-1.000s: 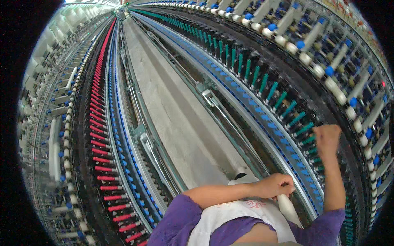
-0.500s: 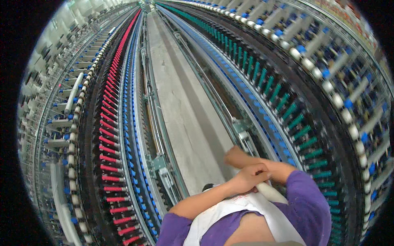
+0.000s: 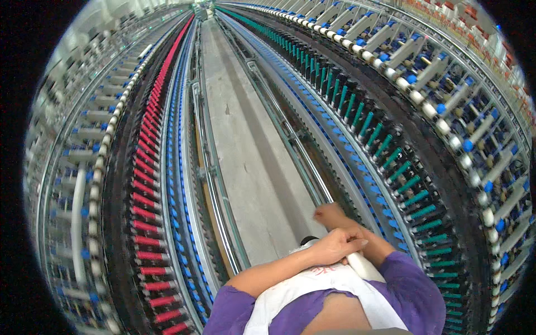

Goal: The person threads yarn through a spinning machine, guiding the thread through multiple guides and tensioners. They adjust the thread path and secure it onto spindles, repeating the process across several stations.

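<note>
My left hand (image 3: pixel 337 245) is closed, with its fingers curled at the upper end of a smooth white roll (image 3: pixel 363 267). The roll slants down to the right against my body, and its lower part passes under my right arm. My right forearm crosses just beyond the left hand. My right hand (image 3: pixel 328 214) is bent at the wrist over the right side of the aisle, close to the machine's metal rail; its fingers are blurred and turned away. A white apron (image 3: pixel 296 287) covers my front between purple sleeves.
A long grey floor aisle (image 3: pixel 245 145) runs ahead between two spinning machines. Red bobbins (image 3: pixel 146 212) line the left one, green bobbins (image 3: pixel 410 184) the right. Metal rails (image 3: pixel 215 195) edge both sides. A long white tube (image 3: pixel 79 223) lies along the left frame.
The view has moved along the aisle, and the machines have slid past toward me. The white tube on the left frame now appears nearer. Both hands keep nearly the same pose.
</note>
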The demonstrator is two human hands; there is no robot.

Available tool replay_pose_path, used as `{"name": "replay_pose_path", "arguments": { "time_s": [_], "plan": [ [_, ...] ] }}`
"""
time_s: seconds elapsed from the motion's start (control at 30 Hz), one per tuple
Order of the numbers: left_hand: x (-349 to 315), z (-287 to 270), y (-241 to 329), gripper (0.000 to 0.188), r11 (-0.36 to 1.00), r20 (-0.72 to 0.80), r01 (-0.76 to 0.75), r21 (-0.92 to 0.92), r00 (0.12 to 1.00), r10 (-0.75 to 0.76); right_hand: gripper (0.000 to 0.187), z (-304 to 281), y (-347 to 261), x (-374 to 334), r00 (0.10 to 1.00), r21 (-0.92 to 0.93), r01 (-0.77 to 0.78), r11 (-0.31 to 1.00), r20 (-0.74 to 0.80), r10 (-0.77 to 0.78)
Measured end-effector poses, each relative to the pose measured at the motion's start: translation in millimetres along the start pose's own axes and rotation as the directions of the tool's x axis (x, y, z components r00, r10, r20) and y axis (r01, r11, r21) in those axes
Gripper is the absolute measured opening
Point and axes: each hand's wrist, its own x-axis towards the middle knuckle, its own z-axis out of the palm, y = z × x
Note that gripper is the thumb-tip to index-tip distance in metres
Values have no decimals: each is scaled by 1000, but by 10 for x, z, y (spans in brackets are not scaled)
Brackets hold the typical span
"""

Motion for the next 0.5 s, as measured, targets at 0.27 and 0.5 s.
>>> {"name": "replay_pose_path", "arguments": {
  "time_s": [0.27, 0.5],
  "plan": [
    [1679, -3308, 853, 22, 991, 44, -67, 115, 997, 62, 24, -798, 1607, 3463, 838, 214, -409, 887, -297, 458],
    [2362, -6441, 1586, 18, 903, -306, -422, -80, 873, 381, 27, -1097, 2132, 6841, 832, 289, -352, 890, -339, 439]
  ]
}}
